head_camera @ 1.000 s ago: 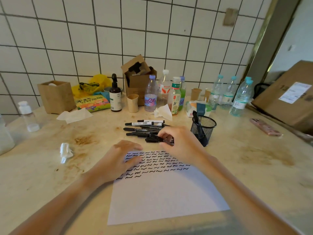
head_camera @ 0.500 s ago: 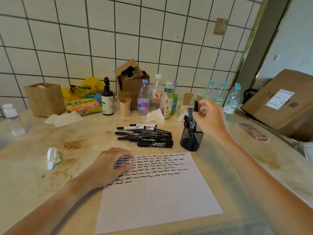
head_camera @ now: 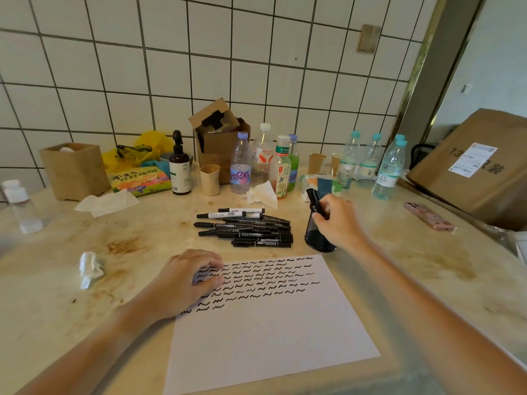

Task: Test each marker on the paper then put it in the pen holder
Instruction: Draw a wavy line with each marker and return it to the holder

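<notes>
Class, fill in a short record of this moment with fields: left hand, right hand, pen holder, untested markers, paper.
left hand: left hand rests flat on the paper's left edge
right hand: right hand pinches a black marker at the holder's mouth
pen holder: black mesh pen holder, upright, beyond the paper's far right corner
untested markers: pile of markers lying beyond the paper
paper: white paper, rows of black squiggles across its top

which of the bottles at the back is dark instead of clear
The brown pump bottle left of the beige cup; every other bottle is clear plastic with a screw cap.
</notes>
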